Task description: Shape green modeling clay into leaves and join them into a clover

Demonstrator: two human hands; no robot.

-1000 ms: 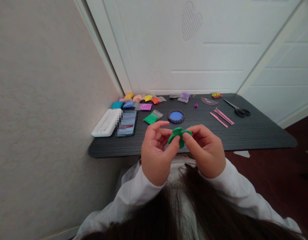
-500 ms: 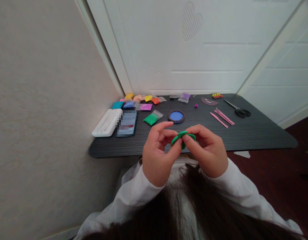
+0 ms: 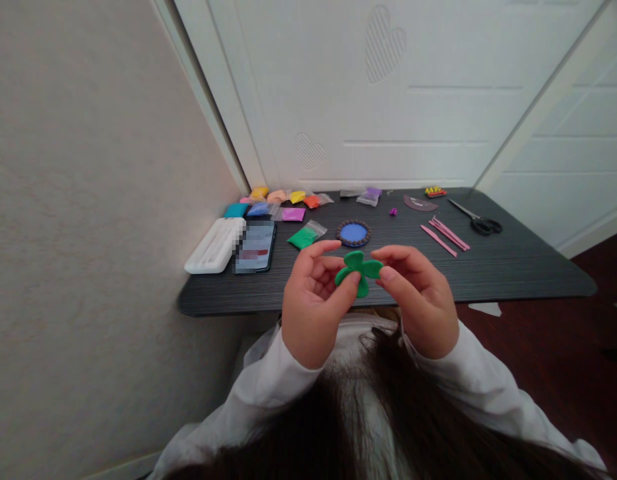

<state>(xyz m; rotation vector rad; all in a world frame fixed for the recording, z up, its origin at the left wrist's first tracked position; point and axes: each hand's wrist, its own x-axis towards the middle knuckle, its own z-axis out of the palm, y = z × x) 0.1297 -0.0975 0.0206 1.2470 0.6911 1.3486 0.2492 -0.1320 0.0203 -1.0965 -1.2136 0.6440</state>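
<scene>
A green four-leaf clover of soft clay (image 3: 361, 265) is held up in front of the table's near edge, its leaves spread apart. My left hand (image 3: 315, 307) pinches it, the thumb lying across its centre and the fingers behind. With thumb and forefinger, my right hand (image 3: 421, 297) grips the tip of the right-hand leaf. Just beyond the hands lies a blue disc (image 3: 353, 233) ringed with small dark brown balls. A bag of green clay (image 3: 305, 237) rests to the left of the disc.
On the dark table (image 3: 528, 270) are a white case (image 3: 215, 247), a phone (image 3: 255, 247), several coloured clay bags, pink modelling tools (image 3: 445, 235), scissors (image 3: 481, 222) and a small purple lump (image 3: 393, 212). A wall (image 3: 113, 233) borders the left side.
The clover has turned so its leaves face me more openly. My right thumb and fingers have shifted from near its centre out to the right leaf.
</scene>
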